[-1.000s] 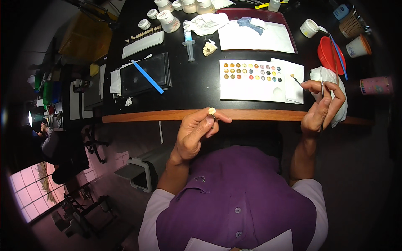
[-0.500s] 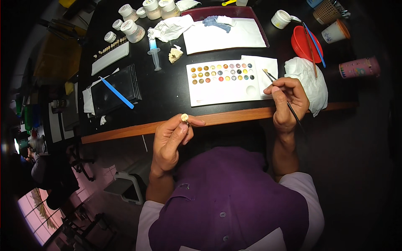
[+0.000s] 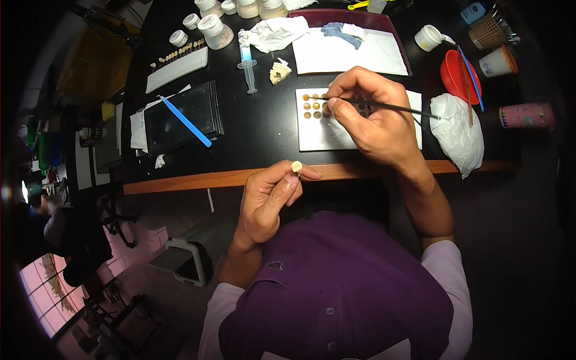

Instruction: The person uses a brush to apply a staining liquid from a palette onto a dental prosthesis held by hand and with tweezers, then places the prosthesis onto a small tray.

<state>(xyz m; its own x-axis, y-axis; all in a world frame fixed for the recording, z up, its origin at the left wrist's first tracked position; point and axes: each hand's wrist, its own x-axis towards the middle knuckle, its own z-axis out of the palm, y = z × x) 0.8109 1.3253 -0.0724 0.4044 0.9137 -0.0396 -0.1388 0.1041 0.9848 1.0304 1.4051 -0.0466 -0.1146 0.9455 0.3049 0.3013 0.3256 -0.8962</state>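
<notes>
My left hand (image 3: 264, 204) is closed near the table's front edge, pinching a small cream-coloured dental crown (image 3: 296, 167) that stands up above thumb and fingertips. Whether a pin or holder carries it from below is mostly hidden. Over the white paint palette (image 3: 312, 138), my right hand (image 3: 384, 123) grips a thin black paintbrush (image 3: 403, 108) between thumb and fingers. The brush tip points left, at the amber wells in the palette's upper left corner; I cannot tell if it touches the paint. My right hand covers most of the other coloured wells.
A crumpled white tissue (image 3: 459, 138) and a red bowl (image 3: 454, 75) with sticks across it are at the right. Behind the palette lie a dental model (image 3: 279, 72), a syringe (image 3: 247, 71) and a tray (image 3: 348, 57). Jars (image 3: 215, 33) stand far left, a blue tool (image 3: 185, 122) nearer.
My right hand has carried the brush left, from the palette's right side to its upper left wells. My left hand still holds the crown. The whole view has shifted slightly.
</notes>
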